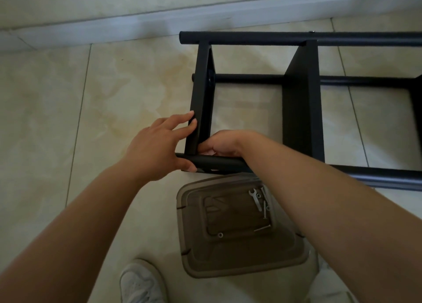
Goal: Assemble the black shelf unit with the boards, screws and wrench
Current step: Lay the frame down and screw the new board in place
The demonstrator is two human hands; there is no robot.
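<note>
The black shelf unit point(299, 102) lies on its side on the tiled floor, its poles running left to right. My left hand point(155, 150) touches the leftmost board point(199, 97) with straight fingers, and its thumb lies against the near pole point(219, 163). My right hand point(225, 144) is curled at the corner where that board meets the near pole; what its fingers pinch is hidden. A small silver wrench point(255, 197), several screws point(265, 208) and washers lie on a brown plastic lid point(228, 234) just below the near pole.
A white skirting board point(137, 26) runs along the wall at the top. My white shoe point(141, 282) stands at the bottom, left of the lid. Beige floor tiles spread out to the left of the shelf unit.
</note>
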